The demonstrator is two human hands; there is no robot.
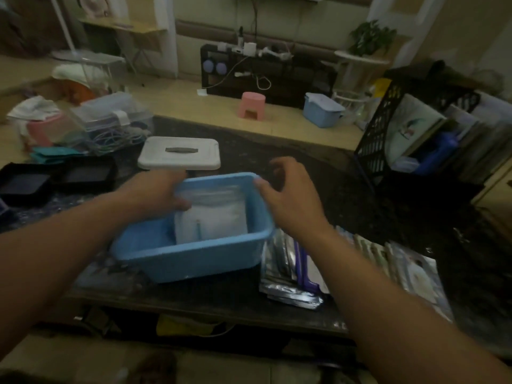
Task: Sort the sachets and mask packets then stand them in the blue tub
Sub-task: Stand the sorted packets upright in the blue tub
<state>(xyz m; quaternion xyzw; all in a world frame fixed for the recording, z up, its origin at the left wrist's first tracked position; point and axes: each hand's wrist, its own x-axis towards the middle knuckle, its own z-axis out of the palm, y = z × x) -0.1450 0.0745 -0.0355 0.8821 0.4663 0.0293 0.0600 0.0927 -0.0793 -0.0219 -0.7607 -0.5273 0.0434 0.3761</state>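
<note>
sachet stack [288, 275]: silver, flat on the table [304, 167], touching the tub's near-right corner; long axis runs roughly near-far; right forearm passes over it.
mask packets [412, 270]: fanned flat, right of the stack, overlapping each other; print too blurred to read.
blue tub [194, 261]: centre of table, open; left half of the floor bare.
packets in tub [219, 217]: white and clear, upright, leaning toward the far wall, in the right half.
left hand [160, 192]: reaches over the tub's left rim, fingers on the upper left edge of the standing packets; pinching or only propping, cannot tell.
right hand [288, 195]: above the tub's right rim, fingers loosely curled, holding nothing; whether the thumb touches the rim is unclear.
key relation: the stack lies nearer than the right hand and below it, under that wrist; the right hand is the closer one by far, and the left is busy in the tub.
next move (judgement): right hand pulls back and down and takes sachets by a long edge, turning them upright.
risk: standing packets could flop if the left hand lets go.
white lid [180, 153]: just beyond the tub.
black trays [55, 176]: far left.
black mesh rack [388, 126]: far right.
</note>
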